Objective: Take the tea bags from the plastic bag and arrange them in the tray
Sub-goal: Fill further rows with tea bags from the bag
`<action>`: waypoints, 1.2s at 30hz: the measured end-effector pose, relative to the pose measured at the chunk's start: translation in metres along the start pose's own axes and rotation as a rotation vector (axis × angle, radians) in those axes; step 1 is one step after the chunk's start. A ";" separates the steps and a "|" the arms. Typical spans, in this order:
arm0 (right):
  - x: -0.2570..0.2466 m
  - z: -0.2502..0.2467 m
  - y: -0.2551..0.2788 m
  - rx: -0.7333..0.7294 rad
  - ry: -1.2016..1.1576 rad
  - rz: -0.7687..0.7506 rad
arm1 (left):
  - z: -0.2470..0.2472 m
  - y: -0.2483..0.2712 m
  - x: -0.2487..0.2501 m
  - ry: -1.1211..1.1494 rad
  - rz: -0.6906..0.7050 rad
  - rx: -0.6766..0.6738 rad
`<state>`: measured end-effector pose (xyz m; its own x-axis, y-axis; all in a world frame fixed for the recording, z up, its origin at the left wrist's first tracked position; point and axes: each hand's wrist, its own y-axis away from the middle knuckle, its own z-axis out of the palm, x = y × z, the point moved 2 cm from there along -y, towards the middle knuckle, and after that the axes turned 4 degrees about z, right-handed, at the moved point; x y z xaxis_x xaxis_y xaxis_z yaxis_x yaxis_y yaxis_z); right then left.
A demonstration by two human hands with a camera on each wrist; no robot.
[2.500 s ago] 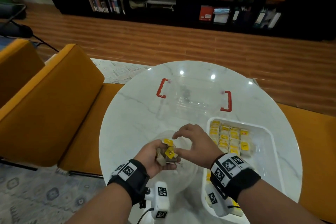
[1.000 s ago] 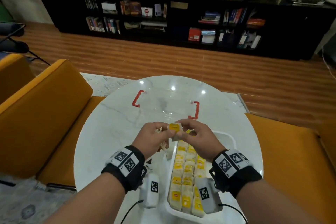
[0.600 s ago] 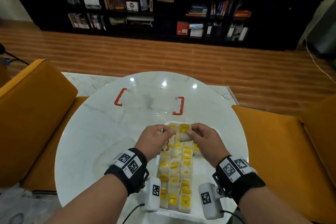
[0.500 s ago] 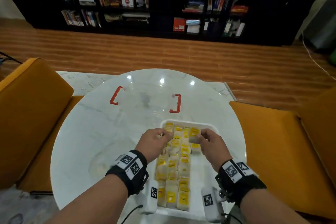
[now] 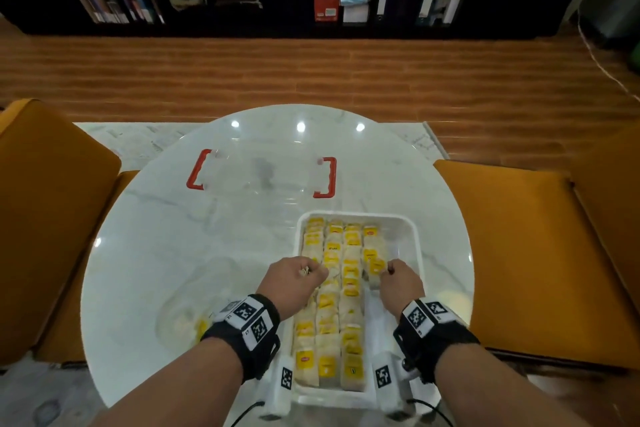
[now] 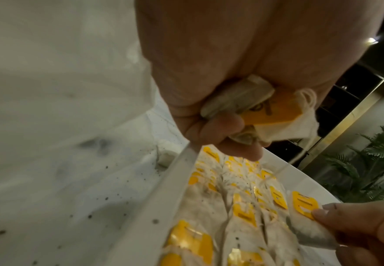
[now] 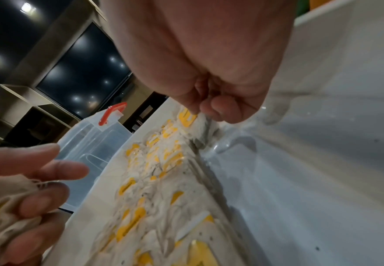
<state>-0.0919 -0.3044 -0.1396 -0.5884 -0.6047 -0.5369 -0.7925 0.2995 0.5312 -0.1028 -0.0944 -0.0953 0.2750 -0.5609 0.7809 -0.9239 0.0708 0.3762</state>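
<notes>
Both hands (image 5: 294,282) lowered into tray (image 5: 417,246); clear bin (image 5: 263,173) beyond.

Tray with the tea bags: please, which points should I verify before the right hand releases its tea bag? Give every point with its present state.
1. Right hand pinches one tea bag: ok.
2. This tea bag is inside the tray, at the end of the unfinished rightmost row: ok.
3. It lies flat on the tray floor, in line with its row: cannot tell.
4. Bare floor remains in that row, nearer the person: ok.
5. Left hand grips spare tea bags for the next placements: ok.
6. Plastic bag emptied: not ok, something yellow shows inside.
</notes>
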 end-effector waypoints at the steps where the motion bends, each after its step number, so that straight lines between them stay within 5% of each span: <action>1: 0.000 0.002 -0.002 -0.009 -0.008 0.010 | 0.000 -0.001 -0.001 -0.013 0.000 -0.003; 22: -0.004 0.006 -0.002 0.038 -0.009 0.037 | -0.004 0.001 -0.005 -0.026 0.002 -0.001; 29: -0.030 -0.002 0.014 0.106 -0.028 -0.200 | -0.007 0.018 0.008 1.083 -0.298 -0.131; 36: -0.082 -0.019 0.064 -0.138 -0.168 -0.762 | -0.003 0.026 0.018 1.326 -0.371 -0.166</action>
<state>-0.0913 -0.2497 -0.0484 0.0829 -0.4836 -0.8713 -0.9664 -0.2525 0.0482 -0.1207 -0.1004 -0.0704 0.6258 0.6195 0.4740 -0.7257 0.2397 0.6449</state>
